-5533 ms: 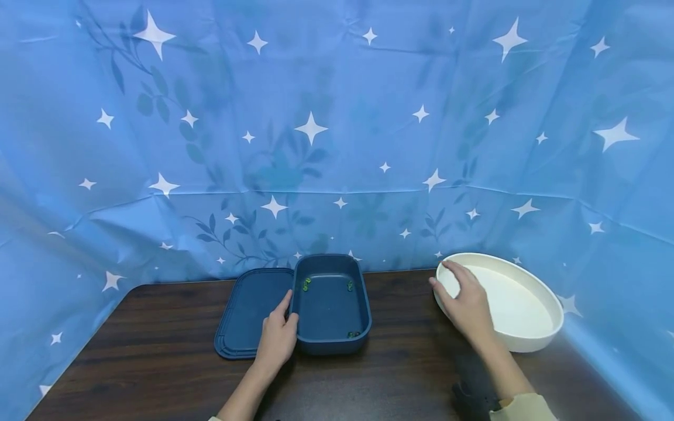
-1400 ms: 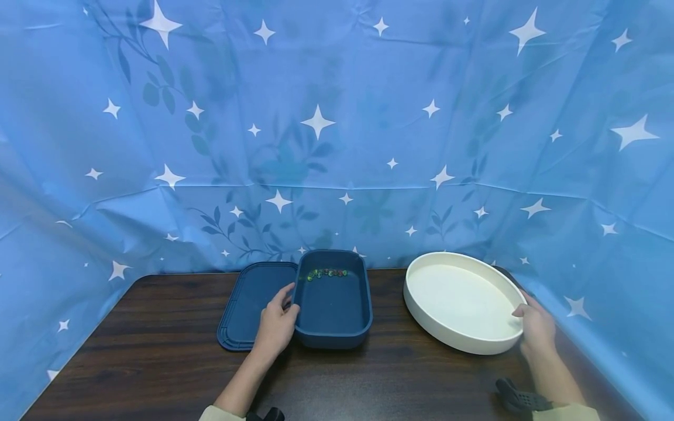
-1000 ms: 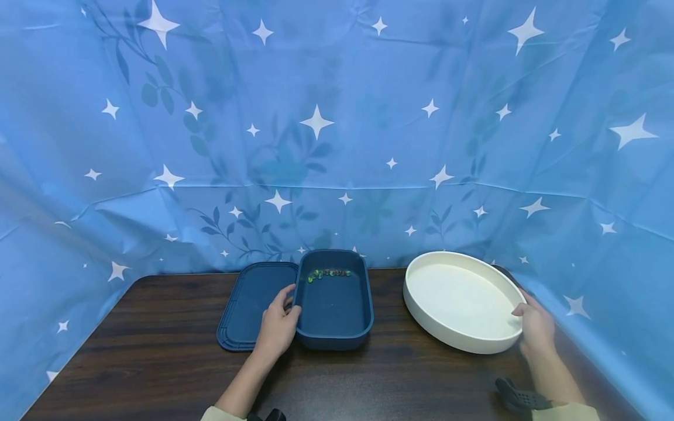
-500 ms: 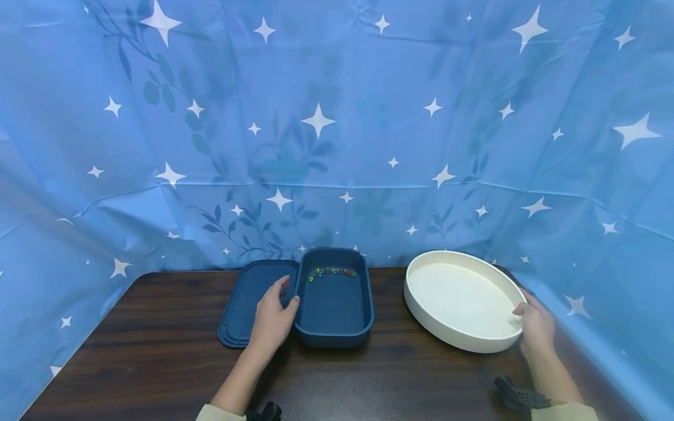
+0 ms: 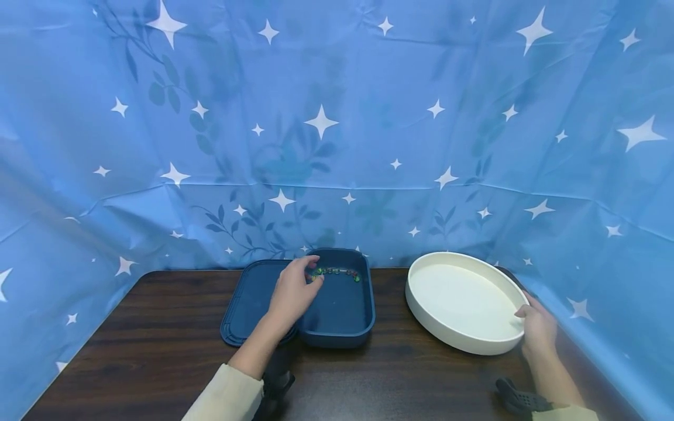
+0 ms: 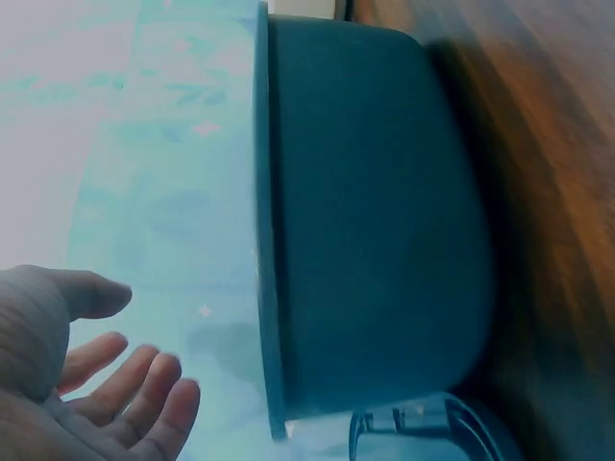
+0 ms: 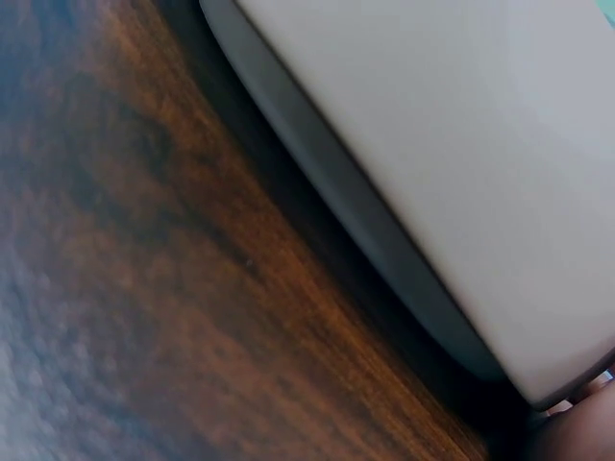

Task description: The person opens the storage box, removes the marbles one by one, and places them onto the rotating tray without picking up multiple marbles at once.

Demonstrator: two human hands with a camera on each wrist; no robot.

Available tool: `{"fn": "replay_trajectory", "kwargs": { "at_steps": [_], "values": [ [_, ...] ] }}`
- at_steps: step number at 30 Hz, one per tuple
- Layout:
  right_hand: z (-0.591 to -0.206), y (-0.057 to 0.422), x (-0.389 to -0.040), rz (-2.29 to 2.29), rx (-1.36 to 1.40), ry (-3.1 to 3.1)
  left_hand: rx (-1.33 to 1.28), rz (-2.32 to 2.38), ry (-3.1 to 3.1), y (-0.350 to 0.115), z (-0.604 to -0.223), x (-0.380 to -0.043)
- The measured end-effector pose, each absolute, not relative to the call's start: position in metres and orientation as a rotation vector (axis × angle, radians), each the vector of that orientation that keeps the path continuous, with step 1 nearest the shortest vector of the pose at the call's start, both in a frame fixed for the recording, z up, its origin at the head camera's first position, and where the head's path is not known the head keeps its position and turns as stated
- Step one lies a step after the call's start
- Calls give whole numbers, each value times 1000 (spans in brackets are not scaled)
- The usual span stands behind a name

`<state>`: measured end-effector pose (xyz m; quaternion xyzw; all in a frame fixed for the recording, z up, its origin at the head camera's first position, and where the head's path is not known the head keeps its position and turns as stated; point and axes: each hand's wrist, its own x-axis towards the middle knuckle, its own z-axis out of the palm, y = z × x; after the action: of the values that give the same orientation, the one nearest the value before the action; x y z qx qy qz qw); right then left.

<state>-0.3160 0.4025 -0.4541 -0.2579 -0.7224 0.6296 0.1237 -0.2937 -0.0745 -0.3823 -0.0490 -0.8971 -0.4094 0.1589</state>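
Note:
A deep navy-blue rectangular box (image 5: 337, 313) stands mid-table, with several small green and red marbles (image 5: 344, 271) in a row along its far end. Over the box's left rim hangs my left hand (image 5: 292, 290), fingers loosely bent, thumb apart from them, nothing held. The left wrist view shows that hand (image 6: 106, 384) beside the box's rim (image 6: 271, 240), in the air. At the right, my right hand (image 5: 538, 327) grips the right rim of a round cream tray (image 5: 463, 301). The right wrist view has the tray's wall (image 7: 461, 173) and only a bit of the hand (image 7: 581, 427).
A flat navy-blue lid (image 5: 253, 304) lies on the table left of the box, right against it. Dark wood tabletop (image 5: 389, 374) shows between box and tray. A blue star-printed cloth (image 5: 337, 146) hangs behind the table and along its right side.
My left hand let go of the box's left wall and rose over it. Earlier, the marbles moved from the corners to the far end, and my right hand went from the tray's left rim to its right.

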Motion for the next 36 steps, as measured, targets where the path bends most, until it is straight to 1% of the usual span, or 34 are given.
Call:
{"fn": "replay_trajectory", "kwargs": {
  "at_steps": [18, 25, 36],
  "values": [
    [-455, 398, -313, 1860, -745, -2064, -167, -1347, -2710, -26, -398, -332],
    [-456, 394, -312, 1863, -735, -2042, -188, -1410, -2773, -16, -404, -341],
    [-458, 400, -308, 1808, -739, -2076, -126, -1391, -2821, -3, -416, -349]
  ]
}}
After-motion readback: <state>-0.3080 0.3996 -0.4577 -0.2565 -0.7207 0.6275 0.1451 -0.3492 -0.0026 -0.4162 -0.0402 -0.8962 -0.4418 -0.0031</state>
